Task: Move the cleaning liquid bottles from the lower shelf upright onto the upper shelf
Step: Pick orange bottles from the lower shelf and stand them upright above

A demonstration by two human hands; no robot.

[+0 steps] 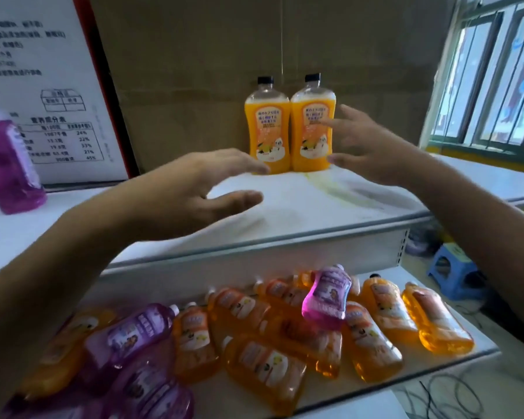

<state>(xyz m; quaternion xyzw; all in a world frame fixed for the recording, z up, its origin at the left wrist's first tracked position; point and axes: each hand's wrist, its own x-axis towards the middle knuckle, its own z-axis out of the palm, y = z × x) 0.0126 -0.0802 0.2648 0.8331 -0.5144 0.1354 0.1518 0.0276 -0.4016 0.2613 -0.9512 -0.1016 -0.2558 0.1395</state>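
Two orange bottles with black caps stand upright side by side at the back of the white upper shelf (300, 207): the left one (266, 128) and the right one (312, 128). My left hand (194, 186) hovers open just left of them, fingertips near the left bottle's base. My right hand (366, 146) is open beside the right bottle, fingers spread and close to its label, holding nothing. On the lower shelf (406, 385) lie several orange bottles (263, 364) and purple bottles (127, 337), all on their sides; one purple bottle (327, 294) rests on top of the pile.
A purple bottle (8, 155) stands upright at the upper shelf's far left. A brown cardboard wall (224, 55) and a white printed board (43, 86) back the shelf. A window (496, 71) is at right, a blue stool (451, 270) and cables on the floor.
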